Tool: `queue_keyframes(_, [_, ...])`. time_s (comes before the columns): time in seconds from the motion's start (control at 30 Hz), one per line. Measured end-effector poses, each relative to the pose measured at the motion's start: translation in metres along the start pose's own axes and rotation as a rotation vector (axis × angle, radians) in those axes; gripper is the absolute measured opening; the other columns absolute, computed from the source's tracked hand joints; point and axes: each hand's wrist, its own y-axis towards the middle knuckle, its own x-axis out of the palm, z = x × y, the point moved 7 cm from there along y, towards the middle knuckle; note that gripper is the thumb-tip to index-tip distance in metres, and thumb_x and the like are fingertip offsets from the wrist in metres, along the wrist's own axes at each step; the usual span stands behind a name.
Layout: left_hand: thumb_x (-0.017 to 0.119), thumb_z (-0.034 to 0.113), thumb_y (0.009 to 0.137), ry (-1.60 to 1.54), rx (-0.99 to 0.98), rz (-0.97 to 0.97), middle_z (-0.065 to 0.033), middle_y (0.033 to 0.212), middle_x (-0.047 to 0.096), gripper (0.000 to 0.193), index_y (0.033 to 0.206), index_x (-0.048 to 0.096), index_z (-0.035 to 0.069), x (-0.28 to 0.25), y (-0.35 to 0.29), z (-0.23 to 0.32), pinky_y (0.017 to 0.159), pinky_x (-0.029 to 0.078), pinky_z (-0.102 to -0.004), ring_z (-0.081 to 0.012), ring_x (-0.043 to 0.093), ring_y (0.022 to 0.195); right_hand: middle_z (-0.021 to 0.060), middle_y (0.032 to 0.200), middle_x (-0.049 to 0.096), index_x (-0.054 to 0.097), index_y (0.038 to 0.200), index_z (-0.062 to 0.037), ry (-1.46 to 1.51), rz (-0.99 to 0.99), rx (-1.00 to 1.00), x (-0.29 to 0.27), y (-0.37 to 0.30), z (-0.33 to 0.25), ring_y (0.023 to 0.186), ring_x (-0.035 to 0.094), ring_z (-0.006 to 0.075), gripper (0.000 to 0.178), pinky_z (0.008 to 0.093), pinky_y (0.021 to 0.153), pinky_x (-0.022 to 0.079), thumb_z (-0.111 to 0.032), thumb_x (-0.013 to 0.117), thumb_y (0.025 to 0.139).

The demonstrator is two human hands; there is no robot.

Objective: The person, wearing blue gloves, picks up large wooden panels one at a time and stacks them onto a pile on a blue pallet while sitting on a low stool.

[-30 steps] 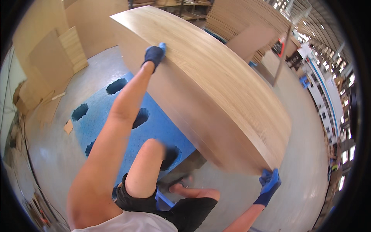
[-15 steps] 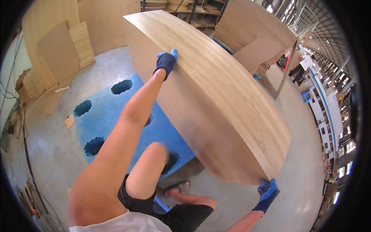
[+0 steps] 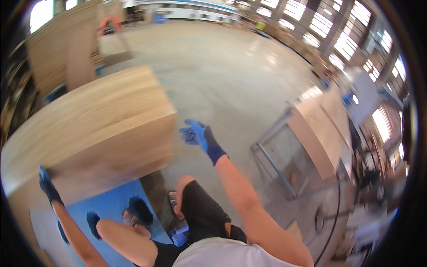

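Note:
A tall stack of wood-grain boards (image 3: 102,102) stands at the left, its top sheet light brown. My left hand (image 3: 48,184), in a blue and dark navy glove, lies against the near upper edge of the stack, seen side-on with its visible fingers stretched out. Just past the right end of the stack, my right hand (image 3: 198,135), gloved the same way, hangs apart from the boards. Its fingers are spread and hold nothing. Below the stack lies a blue plastic pallet (image 3: 102,200) with dark holes, and one of my feet is on it.
A metal-framed table (image 3: 278,171) with wooden panels on top (image 3: 322,129) stands at the right. Next to it is a dark cable (image 3: 336,222) on the floor. More stacked brown boards (image 3: 58,58) rise at the far left. A long white machine (image 3: 191,12) runs along the back.
My view has swung to the right, bringing the metal-framed table into sight. My right hand has let go of the stack's near corner and opened. My left hand stays at the stack's edge.

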Motion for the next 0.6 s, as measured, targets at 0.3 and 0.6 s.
queue_keyframes(0.3, [0.055, 0.03, 0.081, 0.052, -0.211, -0.582, -0.0093, 0.08, 0.061, 0.034, 0.1, 0.059, 0.002, 0.164, -0.289, -0.081, 0.056, 0.043, -0.0337, -0.0194, 0.056, 0.067, 0.008, 0.099, 0.058, 0.05, 0.107, -0.0092, 0.476, 0.768, -0.325, -0.26, -0.26, -0.011, 0.083, 0.054, 0.0203, 0.036, 0.0352, 0.074, 0.043, -0.035, 0.046, 0.083])
queue_keyframes(0.6, [0.052, 0.031, 0.083, 0.263, -0.4, -1.093, -0.0074, 0.094, 0.061, 0.036, 0.104, 0.058, 0.003, 0.206, -0.488, -0.049, 0.067, 0.044, -0.029, -0.0173, 0.057, 0.081, 0.0079, 0.105, 0.056, 0.05, 0.106, -0.0055, 0.612, 1.267, -0.728, -0.402, -0.48, -0.036, 0.094, 0.052, 0.021, 0.043, 0.0364, 0.08, 0.043, -0.041, 0.039, 0.084])
